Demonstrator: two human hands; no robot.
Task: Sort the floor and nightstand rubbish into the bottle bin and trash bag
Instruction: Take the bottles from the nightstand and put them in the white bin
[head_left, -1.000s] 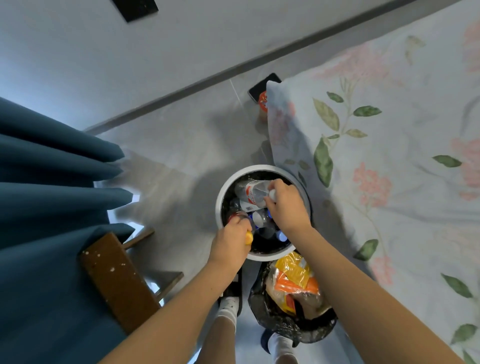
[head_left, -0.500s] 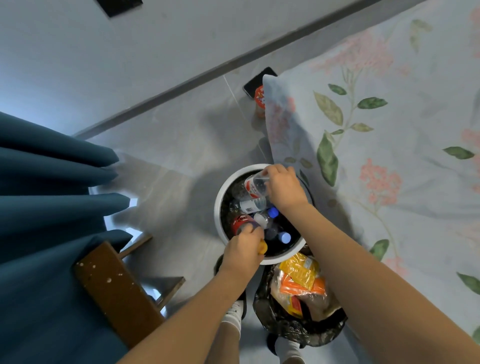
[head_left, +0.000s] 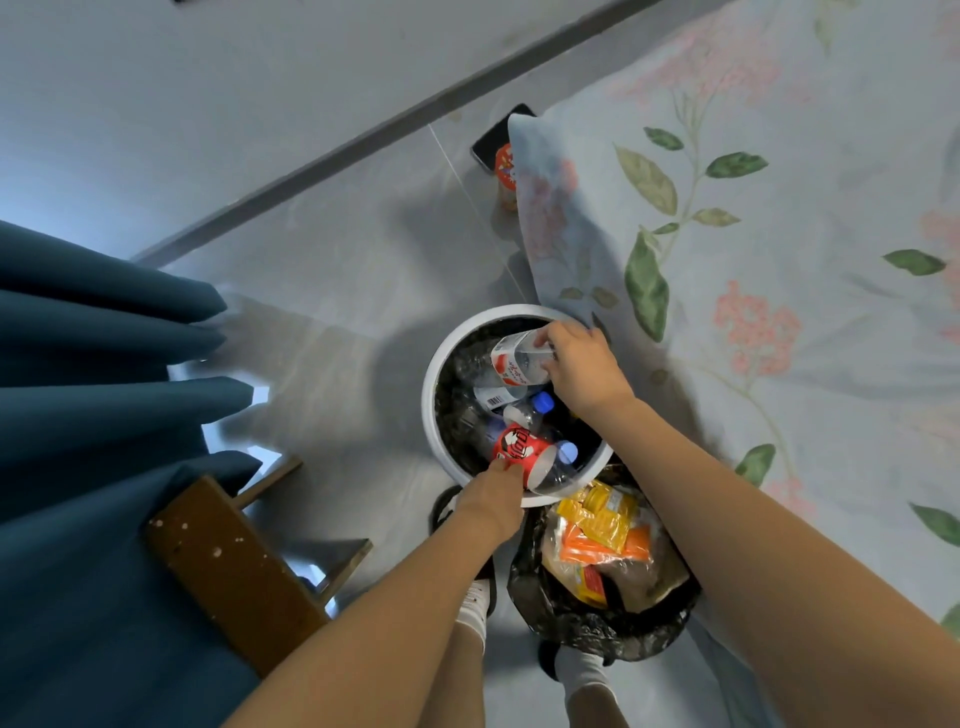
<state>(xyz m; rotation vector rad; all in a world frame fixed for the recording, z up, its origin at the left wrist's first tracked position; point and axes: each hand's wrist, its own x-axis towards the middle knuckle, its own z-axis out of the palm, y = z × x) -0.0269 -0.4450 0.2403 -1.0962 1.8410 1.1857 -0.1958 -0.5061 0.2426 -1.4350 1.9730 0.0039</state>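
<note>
A white round bottle bin (head_left: 432, 364) with a black liner stands on the floor and holds several plastic bottles. My right hand (head_left: 584, 366) grips a clear bottle with a red and white label (head_left: 514, 358) at the bin's far rim. My left hand (head_left: 491, 499) holds a red-labelled bottle (head_left: 522, 451) that lies over the near rim, its clear end pointing right. Just in front of the bin sits the open black trash bag (head_left: 597, 626), holding yellow and orange wrappers (head_left: 597, 525).
A bed with a floral sheet (head_left: 753, 260) fills the right side and touches the bin. Blue curtains (head_left: 93, 364) and a wooden stool (head_left: 228, 566) stand at left. A dark phone (head_left: 493, 137) and a red-topped container (head_left: 505, 169) lie by the bed corner.
My right hand has carried the clear bottle toward the bin's far rim. My left hand has drawn back to the near rim, and the red-labelled bottle now shows in front of it.
</note>
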